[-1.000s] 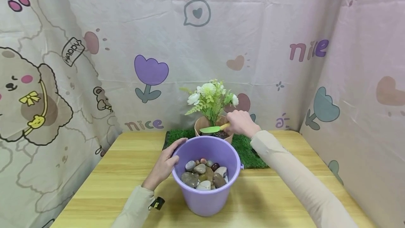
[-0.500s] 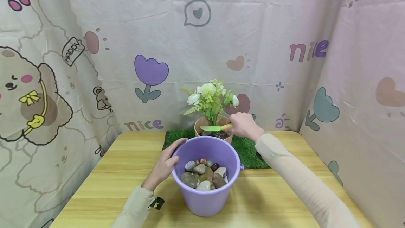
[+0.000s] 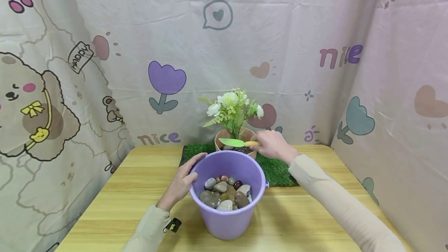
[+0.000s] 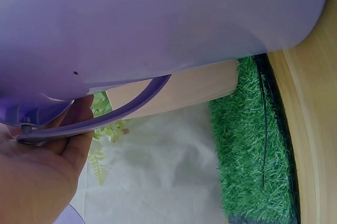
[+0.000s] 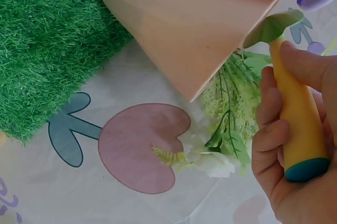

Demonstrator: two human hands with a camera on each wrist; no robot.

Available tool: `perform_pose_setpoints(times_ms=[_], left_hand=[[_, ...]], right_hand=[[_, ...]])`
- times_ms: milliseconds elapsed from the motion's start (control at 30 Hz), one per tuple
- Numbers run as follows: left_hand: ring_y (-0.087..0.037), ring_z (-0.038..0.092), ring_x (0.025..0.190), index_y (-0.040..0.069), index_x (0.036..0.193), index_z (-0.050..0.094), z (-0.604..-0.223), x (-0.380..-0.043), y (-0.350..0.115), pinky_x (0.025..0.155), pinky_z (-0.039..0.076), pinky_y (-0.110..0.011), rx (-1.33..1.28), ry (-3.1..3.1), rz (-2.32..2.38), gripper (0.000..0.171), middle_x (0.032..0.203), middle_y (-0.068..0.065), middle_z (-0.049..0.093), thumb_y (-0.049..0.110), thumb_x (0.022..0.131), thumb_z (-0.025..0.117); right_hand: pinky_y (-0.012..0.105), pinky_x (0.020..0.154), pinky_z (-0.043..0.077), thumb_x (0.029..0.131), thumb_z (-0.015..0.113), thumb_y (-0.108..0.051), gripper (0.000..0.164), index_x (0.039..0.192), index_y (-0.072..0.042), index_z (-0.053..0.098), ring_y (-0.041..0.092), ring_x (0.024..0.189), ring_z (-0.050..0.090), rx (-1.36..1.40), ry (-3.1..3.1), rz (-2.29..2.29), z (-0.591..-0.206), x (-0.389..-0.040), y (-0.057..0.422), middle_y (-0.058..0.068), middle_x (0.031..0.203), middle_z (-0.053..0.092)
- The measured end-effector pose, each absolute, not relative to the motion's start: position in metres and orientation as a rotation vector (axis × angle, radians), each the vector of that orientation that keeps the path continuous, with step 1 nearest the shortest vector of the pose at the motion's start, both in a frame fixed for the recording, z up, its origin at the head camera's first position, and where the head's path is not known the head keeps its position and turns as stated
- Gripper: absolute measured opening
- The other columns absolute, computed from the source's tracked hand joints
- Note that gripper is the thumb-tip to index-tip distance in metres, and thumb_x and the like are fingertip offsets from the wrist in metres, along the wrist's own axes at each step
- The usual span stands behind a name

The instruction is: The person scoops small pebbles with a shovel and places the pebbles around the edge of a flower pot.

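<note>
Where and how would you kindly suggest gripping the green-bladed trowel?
Probably by its rounded yellow handle, from the person's right: it extends that way, where the right hand holds it, while the tapered green blade points left.

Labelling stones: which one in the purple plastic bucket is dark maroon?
The small, glossy, dark maroon stone, between the small grey-green stone and the larger whitish stone; the rest visible look lighter.

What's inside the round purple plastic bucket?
Smooth brown, grey and white stones; a small reddish stone lies toward the far side. Anything beneath them in the bucket is hidden.
</note>
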State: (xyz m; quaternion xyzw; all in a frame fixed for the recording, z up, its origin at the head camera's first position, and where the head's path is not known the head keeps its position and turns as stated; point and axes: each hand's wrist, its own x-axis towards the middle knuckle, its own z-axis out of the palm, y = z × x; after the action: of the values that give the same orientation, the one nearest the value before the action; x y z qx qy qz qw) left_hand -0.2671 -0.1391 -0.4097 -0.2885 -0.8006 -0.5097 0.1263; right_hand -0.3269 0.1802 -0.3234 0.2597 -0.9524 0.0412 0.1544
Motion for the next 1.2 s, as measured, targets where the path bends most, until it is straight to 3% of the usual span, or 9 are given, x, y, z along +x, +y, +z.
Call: perform_pose_setpoints(times_ms=[267, 600, 933, 1200], left_hand=[[-0.029, 0.053, 0.126, 0.008, 0.145, 0.047, -0.410, -0.267, -0.141, 0.099, 0.044, -0.027, -0.850, -2.338, -1.469, 0.067, 0.144, -0.011, 0.053, -0.007, 0.080, 0.043], [-0.029, 0.054, 0.125, 0.010, 0.145, 0.047, -0.410, -0.268, -0.140, 0.098, 0.046, -0.030, -0.835, -2.345, -1.470, 0.067, 0.143, -0.010, 0.053, -0.006, 0.079, 0.042], [-0.029, 0.053, 0.126, 0.011, 0.145, 0.047, -0.410, -0.269, -0.139, 0.099, 0.044, -0.029, -0.835, -2.331, -1.483, 0.069, 0.144, -0.010, 0.053, -0.006, 0.078, 0.041], [-0.029, 0.053, 0.126, 0.012, 0.145, 0.048, -0.413, -0.268, -0.141, 0.100, 0.044, -0.028, -0.838, -2.338, -1.484, 0.069, 0.144, -0.010, 0.053, -0.007, 0.079, 0.041]], right_hand=[[0.025, 0.050, 0.040, 0.089, 0.068, -0.033, 0.025, 0.107, -0.017, 0.074, 0.007, 0.061, 0.052, 0.794, -2.621, 0.169, -0.329, -0.308, 0.187, -0.007, 0.084, 0.064], [0.022, 0.049, 0.037, 0.089, 0.069, -0.033, 0.020, 0.104, -0.021, 0.074, 0.003, 0.058, 0.046, 0.836, -2.542, 0.202, -0.334, -0.295, 0.191, -0.011, 0.079, 0.059], [0.019, 0.048, 0.039, 0.091, 0.066, -0.039, 0.021, 0.102, -0.022, 0.072, 0.000, 0.059, 0.051, 0.887, -2.471, 0.244, -0.342, -0.293, 0.188, -0.010, 0.082, 0.068], [0.019, 0.052, 0.040, 0.092, 0.065, -0.034, 0.019, 0.104, -0.021, 0.072, 0.000, 0.061, 0.050, 0.884, -2.488, 0.249, -0.349, -0.291, 0.185, -0.010, 0.085, 0.068]])
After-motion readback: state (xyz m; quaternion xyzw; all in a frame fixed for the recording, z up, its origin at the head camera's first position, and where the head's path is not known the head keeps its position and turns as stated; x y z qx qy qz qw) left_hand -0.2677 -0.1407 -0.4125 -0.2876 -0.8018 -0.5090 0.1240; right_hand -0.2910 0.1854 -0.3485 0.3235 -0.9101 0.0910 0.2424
